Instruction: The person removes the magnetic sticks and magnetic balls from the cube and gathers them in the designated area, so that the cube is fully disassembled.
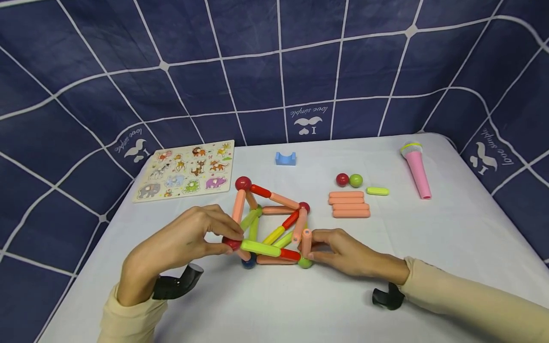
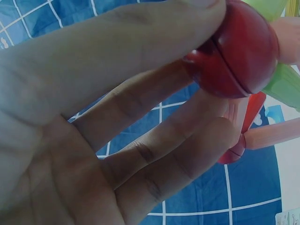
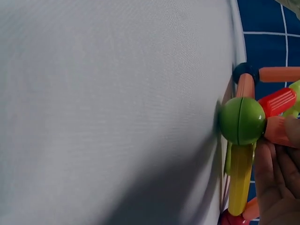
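A frame of coloured sticks and balls stands on the white table in the head view. My left hand (image 1: 199, 233) pinches the red ball (image 2: 239, 51) at its near left corner between thumb and fingers. From that ball a lime stick (image 1: 260, 248) and a red stick (image 1: 290, 255) run toward a green ball (image 3: 242, 121) at the near right. My right hand (image 1: 345, 250) pinches an upright orange stick (image 1: 306, 242) at the green ball. A dark blue ball (image 1: 249, 261) sits low at the near left, and another red ball (image 1: 243, 183) tops the far left corner.
Several loose orange sticks (image 1: 349, 207), a red ball (image 1: 342, 179), a green ball (image 1: 356, 180) and a lime stick (image 1: 378, 191) lie right of the frame. Farther right is a pink microphone (image 1: 418, 174). An animal puzzle board (image 1: 188, 170) and a blue block (image 1: 285, 159) lie behind.
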Motion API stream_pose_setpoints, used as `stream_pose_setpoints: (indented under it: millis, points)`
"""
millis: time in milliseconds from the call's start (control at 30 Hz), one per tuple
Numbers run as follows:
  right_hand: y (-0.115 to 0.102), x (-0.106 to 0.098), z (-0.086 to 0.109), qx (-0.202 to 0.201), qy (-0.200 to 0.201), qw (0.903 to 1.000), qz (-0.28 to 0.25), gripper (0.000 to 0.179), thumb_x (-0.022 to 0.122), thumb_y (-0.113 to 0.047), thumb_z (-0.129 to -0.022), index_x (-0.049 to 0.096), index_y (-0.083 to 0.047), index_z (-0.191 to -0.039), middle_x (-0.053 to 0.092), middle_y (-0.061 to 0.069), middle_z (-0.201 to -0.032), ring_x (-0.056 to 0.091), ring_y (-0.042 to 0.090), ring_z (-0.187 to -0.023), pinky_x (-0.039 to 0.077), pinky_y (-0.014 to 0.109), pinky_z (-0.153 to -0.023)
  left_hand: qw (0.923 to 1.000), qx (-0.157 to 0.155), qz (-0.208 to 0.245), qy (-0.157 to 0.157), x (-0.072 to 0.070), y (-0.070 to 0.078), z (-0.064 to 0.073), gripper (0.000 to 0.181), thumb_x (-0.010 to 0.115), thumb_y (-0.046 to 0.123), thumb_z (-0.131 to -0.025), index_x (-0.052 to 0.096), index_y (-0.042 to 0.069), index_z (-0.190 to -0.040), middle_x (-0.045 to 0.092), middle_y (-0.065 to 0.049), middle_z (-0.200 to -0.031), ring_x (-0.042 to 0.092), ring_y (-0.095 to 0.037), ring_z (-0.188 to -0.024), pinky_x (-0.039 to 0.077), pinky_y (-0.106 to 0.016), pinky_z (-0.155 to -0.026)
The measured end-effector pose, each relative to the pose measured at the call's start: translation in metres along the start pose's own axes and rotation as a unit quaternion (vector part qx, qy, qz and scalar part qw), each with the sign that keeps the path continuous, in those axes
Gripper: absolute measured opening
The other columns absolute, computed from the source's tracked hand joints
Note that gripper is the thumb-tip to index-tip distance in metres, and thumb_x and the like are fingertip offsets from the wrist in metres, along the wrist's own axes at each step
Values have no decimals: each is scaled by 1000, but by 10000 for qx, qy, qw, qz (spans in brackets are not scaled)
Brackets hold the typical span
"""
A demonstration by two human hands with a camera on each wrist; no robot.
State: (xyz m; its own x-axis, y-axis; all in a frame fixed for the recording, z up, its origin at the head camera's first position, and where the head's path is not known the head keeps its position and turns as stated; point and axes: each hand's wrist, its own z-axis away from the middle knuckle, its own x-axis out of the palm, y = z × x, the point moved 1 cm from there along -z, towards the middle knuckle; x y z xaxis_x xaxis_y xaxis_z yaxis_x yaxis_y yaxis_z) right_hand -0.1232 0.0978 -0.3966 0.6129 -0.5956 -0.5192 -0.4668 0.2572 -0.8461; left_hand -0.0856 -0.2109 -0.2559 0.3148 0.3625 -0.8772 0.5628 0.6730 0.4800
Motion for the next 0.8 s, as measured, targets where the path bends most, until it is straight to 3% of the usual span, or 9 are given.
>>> stream_pose_setpoints:
  millis: [200, 400, 533, 800]
  points:
    - [3, -12, 8, 178, 33, 9994, 278, 20, 64, -16, -97, 67, -15, -117, 65, -8, -110, 60, 8, -101, 51, 32, -91, 10000, 2, -19, -21, 0, 0, 0, 26, 84, 6, -76, 80, 16, -100, 71, 12, -100, 61, -8, -95, 54, -27, -79]
    - [8, -40, 21, 286, 480, 9944, 892, 36, 70, -6, -90, 68, -17, -124, 67, -13, -105, 60, 7, -94, 53, 35, -86, 10000, -10, -40, -6, -1, 1, 0, 27, 84, 5, -76, 80, 17, -100, 71, 13, -100, 61, -7, -95, 54, -27, -79]
    - [16, -56, 32, 592, 787, 9870, 1270, 34, 74, -8, -87, 69, -20, -119, 66, -16, -100, 61, 5, -90, 53, 33, -83, 10000, -34, -65, -11, -1, 1, 1, 28, 84, 5, -75, 80, 17, -101, 71, 13, -100, 61, -7, -95, 54, -27, -78]
    - [30, -77, 50, 945, 1241, 9716, 1780, 26, 76, -5, -85, 76, -18, -107, 70, -11, -99, 59, 8, -85, 52, 31, -77, 10000, -27, -78, -33, -1, 1, 0, 28, 84, 5, -75, 80, 17, -101, 71, 13, -100, 61, -7, -95, 54, -27, -78]
